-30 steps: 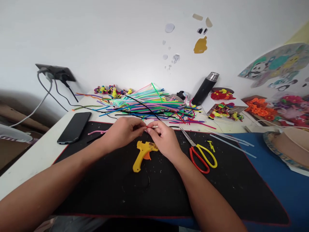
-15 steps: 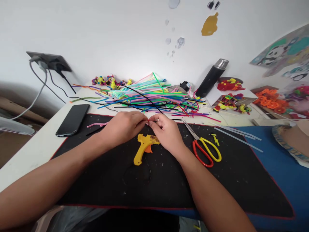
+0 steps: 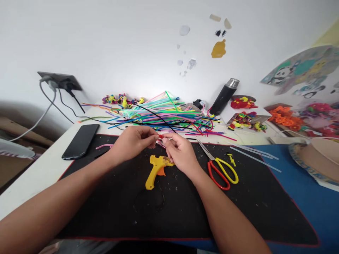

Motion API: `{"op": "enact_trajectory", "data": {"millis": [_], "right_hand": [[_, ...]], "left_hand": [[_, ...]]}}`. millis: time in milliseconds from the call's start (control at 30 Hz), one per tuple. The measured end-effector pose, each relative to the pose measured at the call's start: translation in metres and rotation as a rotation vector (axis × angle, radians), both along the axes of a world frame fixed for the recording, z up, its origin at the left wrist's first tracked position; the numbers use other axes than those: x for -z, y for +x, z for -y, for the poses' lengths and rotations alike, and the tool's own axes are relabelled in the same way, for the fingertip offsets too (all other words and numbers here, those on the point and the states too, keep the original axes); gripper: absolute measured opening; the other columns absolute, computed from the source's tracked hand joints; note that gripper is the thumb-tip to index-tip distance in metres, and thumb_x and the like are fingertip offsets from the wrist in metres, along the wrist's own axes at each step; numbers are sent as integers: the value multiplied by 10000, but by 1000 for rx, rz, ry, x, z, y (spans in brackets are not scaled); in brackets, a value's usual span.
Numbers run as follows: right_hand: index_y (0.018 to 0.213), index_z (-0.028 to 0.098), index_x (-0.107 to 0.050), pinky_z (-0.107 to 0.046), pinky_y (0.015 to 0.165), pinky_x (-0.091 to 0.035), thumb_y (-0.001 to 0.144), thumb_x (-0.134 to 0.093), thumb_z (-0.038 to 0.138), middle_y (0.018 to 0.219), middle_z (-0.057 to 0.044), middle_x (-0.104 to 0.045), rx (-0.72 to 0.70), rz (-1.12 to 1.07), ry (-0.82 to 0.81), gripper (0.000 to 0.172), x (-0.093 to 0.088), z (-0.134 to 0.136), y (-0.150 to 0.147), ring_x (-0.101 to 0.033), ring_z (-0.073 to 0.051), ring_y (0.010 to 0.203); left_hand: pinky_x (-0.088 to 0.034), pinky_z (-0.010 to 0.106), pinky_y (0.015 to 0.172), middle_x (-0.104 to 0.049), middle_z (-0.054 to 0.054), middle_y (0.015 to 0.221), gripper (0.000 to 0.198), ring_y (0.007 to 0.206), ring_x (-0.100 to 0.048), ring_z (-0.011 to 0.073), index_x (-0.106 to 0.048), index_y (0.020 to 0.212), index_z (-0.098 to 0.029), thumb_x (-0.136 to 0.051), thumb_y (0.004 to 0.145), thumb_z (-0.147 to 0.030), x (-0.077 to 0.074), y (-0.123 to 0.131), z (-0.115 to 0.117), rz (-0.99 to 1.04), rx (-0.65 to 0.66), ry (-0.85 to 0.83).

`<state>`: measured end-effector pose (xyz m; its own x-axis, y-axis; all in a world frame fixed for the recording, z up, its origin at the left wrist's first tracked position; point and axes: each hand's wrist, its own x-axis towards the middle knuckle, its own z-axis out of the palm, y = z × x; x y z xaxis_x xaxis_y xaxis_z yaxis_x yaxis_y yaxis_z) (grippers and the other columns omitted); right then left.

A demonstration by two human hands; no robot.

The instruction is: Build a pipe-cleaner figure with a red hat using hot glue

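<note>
Both my hands meet above the black mat, pinching one small red piece between their fingertips. My left hand grips it from the left with fingers curled. My right hand grips it from the right, thumb and forefinger pressed together. A yellow glue gun lies on the mat just below my hands. A large heap of coloured pipe cleaners lies right behind them.
Red-and-yellow scissors lie right of my hands, with glue sticks beyond. A black phone lies at the left, a black flask at the back. Small craft figures and a hat are on the right. Cables hang from a wall socket.
My hands stay together over the mat, and their fingers have shifted slightly on the red piece. The camera dipped and came back up.
</note>
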<state>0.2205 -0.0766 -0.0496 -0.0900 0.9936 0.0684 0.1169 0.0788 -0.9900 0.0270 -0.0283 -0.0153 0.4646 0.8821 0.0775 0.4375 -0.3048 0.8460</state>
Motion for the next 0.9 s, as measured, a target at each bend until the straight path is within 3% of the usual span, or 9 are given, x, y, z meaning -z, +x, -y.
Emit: {"op": "enact_trajectory", "data": {"millis": [300, 467, 667, 900], "right_hand": [[1072, 227, -671, -249, 518, -331, 968, -602, 384, 544, 91, -452, 87, 193, 162, 200, 4, 0, 1, -411, -121, 483], [1024, 217, -669, -254, 538, -316, 967, -590, 367, 576, 75, -500, 91, 256, 178, 179, 6, 1, 1, -435, -124, 513], [957, 222, -654, -247, 481, -315, 944, -625, 411, 523, 83, -494, 71, 94, 83, 191, 1, -1, 3, -419, -113, 436], [914, 214, -646, -235, 426, -316, 897, -670, 425, 485, 95, -484, 52, -25, 13, 213, -3, 0, 2, -393, -98, 379]], "left_hand": [[-532, 237, 612, -740, 14, 686, 335, 627, -688, 159, -748, 852, -182, -655, 905, -499, -7, 3, 3, -19, 12, 14], [-549, 235, 609, -729, 14, 682, 337, 620, -678, 147, -734, 841, -177, -657, 913, -497, -5, 5, 4, 11, 64, -54], [-597, 269, 643, -743, 44, 728, 446, 636, -690, 150, -722, 810, -163, -700, 871, -603, -5, 2, -4, 112, 129, -220], [-598, 277, 653, -737, 42, 754, 473, 654, -686, 149, -721, 872, -162, -730, 840, -634, -11, -6, -12, 142, 115, -208]]}}
